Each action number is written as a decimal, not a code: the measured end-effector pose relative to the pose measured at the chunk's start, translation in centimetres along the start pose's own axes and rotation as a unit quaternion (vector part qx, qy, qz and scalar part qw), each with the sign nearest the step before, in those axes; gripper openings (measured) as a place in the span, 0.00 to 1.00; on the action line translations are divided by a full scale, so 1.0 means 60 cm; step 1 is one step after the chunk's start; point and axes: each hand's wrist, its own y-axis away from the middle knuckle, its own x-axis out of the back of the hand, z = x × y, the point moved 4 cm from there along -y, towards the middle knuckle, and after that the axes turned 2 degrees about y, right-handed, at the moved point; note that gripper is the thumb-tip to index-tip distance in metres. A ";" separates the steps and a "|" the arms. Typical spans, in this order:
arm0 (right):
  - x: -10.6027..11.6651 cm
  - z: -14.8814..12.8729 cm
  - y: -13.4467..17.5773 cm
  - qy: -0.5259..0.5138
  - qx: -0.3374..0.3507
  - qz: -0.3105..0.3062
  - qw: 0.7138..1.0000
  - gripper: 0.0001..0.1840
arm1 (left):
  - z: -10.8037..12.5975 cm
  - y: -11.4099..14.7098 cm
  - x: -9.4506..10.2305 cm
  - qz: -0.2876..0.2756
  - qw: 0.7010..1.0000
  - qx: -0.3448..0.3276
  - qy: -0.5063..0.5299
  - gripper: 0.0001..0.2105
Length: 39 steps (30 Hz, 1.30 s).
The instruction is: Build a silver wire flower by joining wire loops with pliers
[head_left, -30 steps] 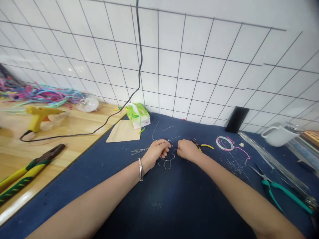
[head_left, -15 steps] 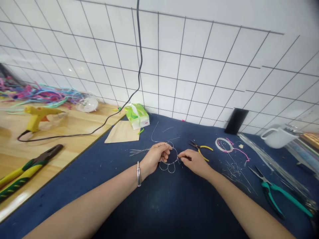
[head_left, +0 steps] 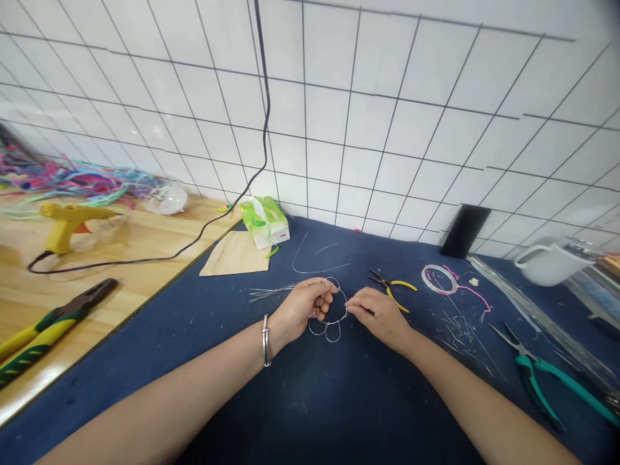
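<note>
Between my hands is a thin silver wire ring with smaller wire loops [head_left: 332, 332] bent along its lower edge. My left hand [head_left: 310, 305], with a bangle at the wrist, is closed on the ring's left side. A pinch of my right hand's [head_left: 375, 312] thumb and forefinger meets the ring's right edge. What lies exactly between those fingertips is too small to make out. Behind my left hand several straight wires [head_left: 270, 294] lie on the dark blue cloth [head_left: 300, 400]. Small yellow-handled pliers [head_left: 394, 286] rest just beyond my right hand.
On the right are teal-handled pliers [head_left: 537, 365], wire offcuts [head_left: 458, 329], a white ring-shaped spool [head_left: 438, 279], a wire bundle [head_left: 537, 297] and a white mug [head_left: 552, 261]. A tissue pack [head_left: 265, 223], a yellow glue gun [head_left: 68, 223] and large pliers [head_left: 58, 326] lie to the left.
The view has shifted slightly. My right hand's fingers have closed in more tightly at the ring's right edge, while my left hand keeps its hold.
</note>
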 end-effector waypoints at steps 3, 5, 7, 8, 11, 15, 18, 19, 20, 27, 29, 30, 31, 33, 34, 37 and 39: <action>0.000 0.002 0.001 -0.009 -0.005 0.001 1.000 0.09 | -0.001 0.001 -0.003 -0.006 1.000 0.004 -0.007 0.09; 0.000 0.003 0.001 -0.015 -0.007 0.001 1.000 0.09 | -0.002 0.001 -0.004 -0.011 1.000 0.006 -0.008 0.08; 0.000 0.003 0.001 -0.018 -0.006 -0.001 1.000 0.10 | -0.002 0.002 -0.005 -0.011 1.000 0.008 -0.009 0.08; 0.000 0.004 0.001 -0.020 -0.006 -0.002 1.000 0.10 | -0.002 0.003 -0.005 -0.010 1.000 0.008 -0.010 0.08; -0.001 0.004 0.001 -0.030 -0.008 -0.005 1.000 0.10 | -0.001 0.003 -0.005 -0.010 1.000 0.010 -0.016 0.08; -0.002 0.005 0.001 -0.035 -0.016 -0.001 0.999 0.10 | -0.002 0.002 -0.005 -0.016 1.000 0.007 -0.020 0.08; -0.003 0.004 0.002 -0.031 -0.019 -0.002 0.999 0.10 | -0.003 0.001 -0.004 -0.019 0.999 0.004 -0.025 0.07; -0.004 0.003 0.003 -0.030 -0.018 -0.003 0.999 0.10 | -0.004 0.001 -0.004 -0.021 0.999 0.004 -0.027 0.08; -0.004 0.003 0.003 -0.029 -0.018 -0.005 0.999 0.10 | -0.004 0.002 -0.004 -0.023 0.999 0.004 -0.028 0.08; -0.005 0.003 0.004 -0.029 -0.023 -0.001 0.999 0.10 | -0.008 0.001 -0.004 -0.027 0.999 0.005 -0.037 0.08; -0.001 0.005 0.003 -0.042 -0.038 0.009 0.998 0.10 | -0.009 0.000 -0.004 -0.033 0.999 0.005 -0.042 0.08; 0.001 0.006 0.003 -0.050 -0.051 0.015 0.997 0.10 | -0.009 0.000 -0.004 -0.035 0.998 0.005 -0.045 0.08; 0.003 0.008 0.003 -0.061 -0.070 0.020 0.995 0.10 | -0.009 0.000 -0.004 -0.036 0.998 0.006 -0.048 0.08; 0.006 0.014 0.003 -0.093 -0.118 0.028 0.988 0.11 | -0.009 0.000 -0.004 -0.041 0.998 0.009 -0.055 0.08; 0.007 0.017 0.004 -0.114 -0.142 0.031 0.983 0.11 | -0.009 0.000 -0.005 -0.044 0.997 0.010 -0.059 0.08; 0.007 0.022 0.006 -0.189 -0.189 0.041 0.963 0.13 | -0.010 0.000 -0.006 -0.052 0.996 0.012 -0.067 0.08; 0.006 0.024 0.006 -0.225 -0.199 0.044 0.953 0.13 | -0.011 0.000 -0.007 -0.056 0.996 0.013 -0.072 0.08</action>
